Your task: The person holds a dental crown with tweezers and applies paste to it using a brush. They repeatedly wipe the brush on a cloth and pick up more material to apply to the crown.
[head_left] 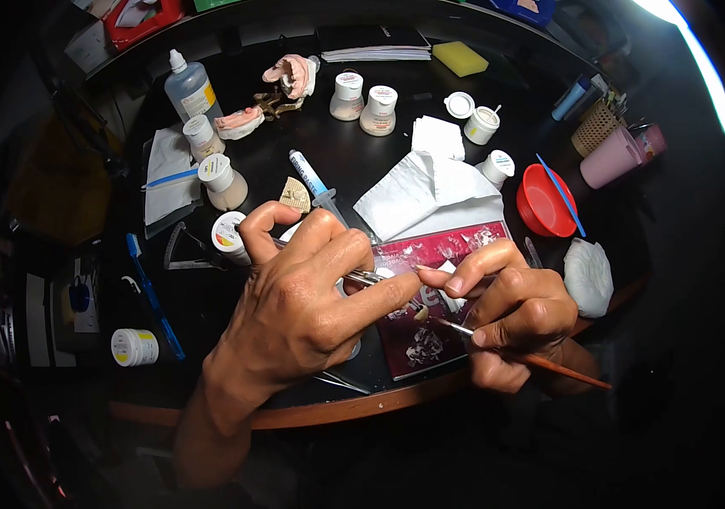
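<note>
My left hand [307,288] is closed around a slim metal instrument [364,276], its far end hidden behind my index finger. Just past that fingertip shows a small tooth-coloured piece [421,313], like a dental crown. My right hand [519,318] pinches a fine paintbrush [540,364] with a reddish-brown handle. The bristles point left, right at the small piece. My right index finger reaches over close to my left index fingertip. Both hands hover above a dark red booklet [409,352] strewn with white scraps.
Folded white tissues [439,191] lie behind the booklet. Around them are a syringe [311,180], powder jars [379,110], dental models [293,76], a red bowl [536,193] and a white lump [588,277]. A blue toothbrush [155,293] and a lidded jar [135,347] stand left.
</note>
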Motion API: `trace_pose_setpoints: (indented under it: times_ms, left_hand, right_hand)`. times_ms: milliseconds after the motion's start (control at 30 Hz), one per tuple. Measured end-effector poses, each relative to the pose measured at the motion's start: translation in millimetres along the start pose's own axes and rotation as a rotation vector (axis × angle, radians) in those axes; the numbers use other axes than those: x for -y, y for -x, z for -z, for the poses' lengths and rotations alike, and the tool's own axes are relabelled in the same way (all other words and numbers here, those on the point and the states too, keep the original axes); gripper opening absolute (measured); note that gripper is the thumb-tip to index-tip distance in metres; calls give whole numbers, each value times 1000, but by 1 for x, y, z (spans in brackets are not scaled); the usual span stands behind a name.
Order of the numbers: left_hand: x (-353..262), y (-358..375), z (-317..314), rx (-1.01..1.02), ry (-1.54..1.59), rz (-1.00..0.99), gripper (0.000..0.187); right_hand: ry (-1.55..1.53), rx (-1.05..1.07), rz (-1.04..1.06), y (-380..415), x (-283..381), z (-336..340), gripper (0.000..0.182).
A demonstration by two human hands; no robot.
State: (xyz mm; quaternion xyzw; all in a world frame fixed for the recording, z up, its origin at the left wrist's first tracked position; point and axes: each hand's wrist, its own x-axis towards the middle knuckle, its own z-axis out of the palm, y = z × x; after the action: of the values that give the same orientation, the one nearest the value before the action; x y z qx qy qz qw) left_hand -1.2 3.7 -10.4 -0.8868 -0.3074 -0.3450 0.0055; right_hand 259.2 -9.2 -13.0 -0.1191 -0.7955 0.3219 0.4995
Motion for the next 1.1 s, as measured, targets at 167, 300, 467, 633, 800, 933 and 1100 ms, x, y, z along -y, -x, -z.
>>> trace_pose_setpoints:
  times_ms: [167, 300, 467, 633, 800, 933, 1100]
  left_hand:
    - [0, 0, 0, 23, 4, -5, 44]
    - [-1, 0, 0, 34, 25, 1, 39]
    - [0, 0, 1, 44, 27, -3, 38]
    - [-1, 0, 1, 44, 30, 0, 39]
    - [-1, -1, 2, 54, 36, -1, 39]
    - [0, 0, 2, 56, 38, -3, 39]
    - [0, -1, 2, 53, 39, -3, 40]
  right_hand:
    - [-19, 9, 7, 2, -3, 1, 19]
    - [-22, 17, -8, 2, -2, 1, 20]
    - [-36, 8, -13, 2, -3, 0, 18]
    - [-10, -27, -24, 3, -2, -2, 19]
    - [3, -42, -23, 3, -2, -2, 19]
    - [-11, -45, -19, 3, -2, -3, 19]
    - [-10, -51, 1, 4, -4, -3, 18]
